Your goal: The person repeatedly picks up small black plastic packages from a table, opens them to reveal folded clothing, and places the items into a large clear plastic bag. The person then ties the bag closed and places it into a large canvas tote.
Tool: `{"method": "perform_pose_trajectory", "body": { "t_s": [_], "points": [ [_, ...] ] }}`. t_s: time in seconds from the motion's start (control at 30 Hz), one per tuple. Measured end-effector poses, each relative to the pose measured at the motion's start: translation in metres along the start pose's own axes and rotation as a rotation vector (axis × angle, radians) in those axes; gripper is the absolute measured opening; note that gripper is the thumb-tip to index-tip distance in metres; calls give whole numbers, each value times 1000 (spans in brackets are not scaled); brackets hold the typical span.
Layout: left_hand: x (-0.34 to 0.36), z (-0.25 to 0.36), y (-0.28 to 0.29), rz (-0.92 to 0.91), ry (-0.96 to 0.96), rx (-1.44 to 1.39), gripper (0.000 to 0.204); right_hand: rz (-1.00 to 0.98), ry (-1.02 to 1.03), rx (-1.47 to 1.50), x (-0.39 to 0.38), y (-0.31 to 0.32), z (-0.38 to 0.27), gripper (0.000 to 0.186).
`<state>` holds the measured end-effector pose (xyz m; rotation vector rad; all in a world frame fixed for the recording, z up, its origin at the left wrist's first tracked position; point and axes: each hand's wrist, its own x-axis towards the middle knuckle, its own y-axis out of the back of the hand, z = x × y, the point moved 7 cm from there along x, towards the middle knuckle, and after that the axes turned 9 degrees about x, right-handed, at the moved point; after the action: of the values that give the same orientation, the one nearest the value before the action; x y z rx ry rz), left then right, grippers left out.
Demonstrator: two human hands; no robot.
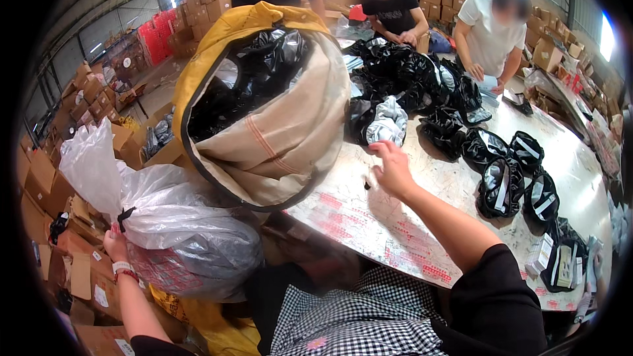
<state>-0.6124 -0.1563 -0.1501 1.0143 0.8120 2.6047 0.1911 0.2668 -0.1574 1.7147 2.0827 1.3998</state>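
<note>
In the head camera's view, a person in a checked apron (356,323) works at a crowded packing table (349,224) in a warehouse. The left hand (115,245) grips the gathered neck of a translucent plastic bag (198,244), close by its black tie (125,217). The bulging bag sits left of the table, below the mouth of an upright yellow sack (264,148) loaded with black plastic. The right hand (395,170) reaches over the tabletop, thumb and forefinger parted, at the near edge of a white-and-grey bundle (388,122); whether the fingertips touch it cannot be told. Three co-workers stand across the table, one with hands on pale folded packets (486,86).

Handling this well would likely mean keeping the left grip on the gathered neck, beside the tie, so the thin film does not tear, and taking the bundle by its body rather than a loose edge, clear of the sack's rim.

Red printing runs in patches over the tabletop and shows on the translucent bag (too bent and small to make out). Pale labels dot the brown cartons (46,188) at left, and a small white box (541,255) near the table's right end carries fine print.
</note>
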Motion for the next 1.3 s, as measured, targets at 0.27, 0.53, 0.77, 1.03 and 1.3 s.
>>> {"method": "perform_pose_trajectory", "body": {
  "t_s": [0.27,0.53,0.77,1.03,1.3],
  "points": [
    [-140,170,43,566,-137,464,57,-58,-138,-266,-19,-26,62,52],
    [-287,238,-87,-51,-219,579,102,-102,-158,-336,-20,-22,75,55],
    [-178,229,-132,-79,-216,628,102,-101,-119,-314,-20,-20,90,50],
    [-112,213,-153,-128,-224,705,102,-104,-129,-313,-20,-24,89,50],
    [-129,231,-182,-160,-288,740,103,-85,-140,-290,-21,-19,77,49]
  ]
}}
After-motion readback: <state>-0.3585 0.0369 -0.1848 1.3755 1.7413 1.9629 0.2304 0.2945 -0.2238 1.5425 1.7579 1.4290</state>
